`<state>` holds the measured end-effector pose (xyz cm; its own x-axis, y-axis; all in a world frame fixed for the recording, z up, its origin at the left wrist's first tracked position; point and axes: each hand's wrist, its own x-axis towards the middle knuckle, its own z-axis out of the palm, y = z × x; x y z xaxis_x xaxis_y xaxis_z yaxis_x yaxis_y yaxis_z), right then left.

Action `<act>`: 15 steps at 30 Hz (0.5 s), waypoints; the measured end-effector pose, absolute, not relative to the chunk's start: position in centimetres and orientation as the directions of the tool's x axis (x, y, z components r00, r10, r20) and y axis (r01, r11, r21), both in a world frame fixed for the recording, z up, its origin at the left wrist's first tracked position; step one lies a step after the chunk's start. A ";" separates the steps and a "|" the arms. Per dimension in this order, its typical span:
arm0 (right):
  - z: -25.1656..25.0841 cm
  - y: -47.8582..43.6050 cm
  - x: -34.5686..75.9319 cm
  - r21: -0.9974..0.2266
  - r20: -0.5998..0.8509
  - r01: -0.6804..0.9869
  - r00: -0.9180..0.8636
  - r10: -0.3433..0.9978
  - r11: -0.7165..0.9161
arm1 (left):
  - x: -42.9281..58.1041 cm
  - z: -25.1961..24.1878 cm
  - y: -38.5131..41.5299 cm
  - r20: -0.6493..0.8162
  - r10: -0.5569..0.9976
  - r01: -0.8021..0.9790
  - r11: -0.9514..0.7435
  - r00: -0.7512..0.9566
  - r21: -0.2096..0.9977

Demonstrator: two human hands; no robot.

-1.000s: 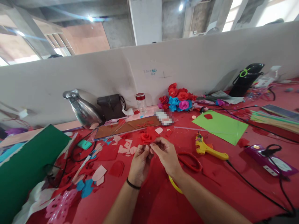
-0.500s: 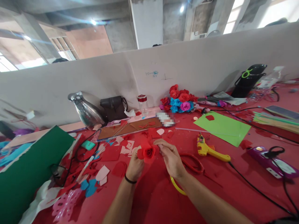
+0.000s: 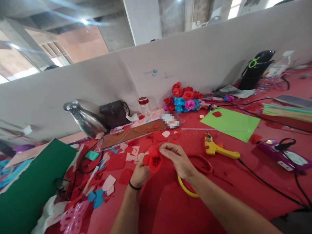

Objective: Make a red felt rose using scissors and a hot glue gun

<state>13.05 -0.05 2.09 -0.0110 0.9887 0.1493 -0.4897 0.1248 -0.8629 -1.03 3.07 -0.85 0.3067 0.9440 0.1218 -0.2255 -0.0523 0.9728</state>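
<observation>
Head view: a red rose is held up over the counter, between the two hands, its open face turned towards the wearer. The left hand grasps it from the left and below; the grip itself is mostly hidden behind the petals. The right hand has its thumb and finger drawn together at the rose's upper right edge; whether they pinch a petal or only lie against it, I cannot tell.

The step in hand looks like working on the outer petals. To do it well, the left hand should act as a steady clamp low on the base, firm enough to stop the rose turning, light enough not to crush the layers. The right hand should deal with one petal at a time, by its rim, with the fingertips only: the sheet looks thin and would probably crease or tear under a hard pull. The tight centre is best left alone. Keeping the face towards the wearer makes uneven petals easy to spot.

The glue gun lies to the right, well apart from the hands, its cord trailing towards the wearer. The right forearm should stay clear of that cord, and of the yellow loop just beside it.
</observation>
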 end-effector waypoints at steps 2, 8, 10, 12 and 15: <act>2.4 -0.1 13.1 -0.875 0.142 -0.470 -0.018 0.990 0.117 | -1.0 -1.0 3.0 0.109 0.947 -0.255 -0.030 0.301 0.966; 2.5 0.0 13.1 -0.861 0.107 -0.502 -0.029 0.994 0.078 | -0.6 -0.7 2.6 0.008 0.968 -0.340 0.080 0.251 0.937; 2.4 0.0 13.1 -0.851 0.101 -0.521 -0.032 0.994 0.070 | -0.4 -0.4 2.5 -0.018 0.971 -0.373 0.108 0.238 0.922; 2.2 0.0 13.1 -0.831 0.094 -0.553 -0.023 0.995 0.065 | -0.1 -0.2 2.4 -0.025 0.962 -0.402 0.136 0.271 0.906; 2.2 0.1 13.1 -0.795 0.078 -0.604 -0.012 0.997 0.055 | 0.3 -0.1 2.4 -0.017 0.938 -0.445 0.180 0.347 0.877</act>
